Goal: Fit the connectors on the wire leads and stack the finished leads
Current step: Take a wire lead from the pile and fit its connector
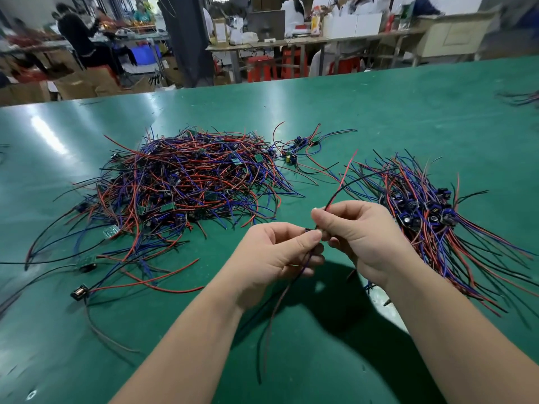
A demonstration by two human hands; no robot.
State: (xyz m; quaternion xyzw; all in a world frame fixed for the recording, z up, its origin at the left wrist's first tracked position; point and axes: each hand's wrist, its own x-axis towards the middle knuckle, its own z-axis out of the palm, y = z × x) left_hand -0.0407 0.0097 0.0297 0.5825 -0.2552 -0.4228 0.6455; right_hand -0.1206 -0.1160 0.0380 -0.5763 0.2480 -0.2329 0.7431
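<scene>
My left hand (280, 252) and my right hand (358, 231) meet above the green table, fingertips almost touching. Both pinch one wire lead (338, 192): its red and black wires rise from my right fingers, and its other wires hang down below my left hand toward me. A small dark part sits between the fingertips, mostly hidden. A big tangled pile of red, blue and black leads with small green boards (186, 182) lies to the left. A more ordered stack of leads (431, 217) lies to the right of my right hand.
The green table (379, 112) stretches far ahead. Loose leads with small parts lie at front left (81, 291) and behind the pile (294, 150). More wires lie at the far right edge (522, 97). People sit at benches beyond the table.
</scene>
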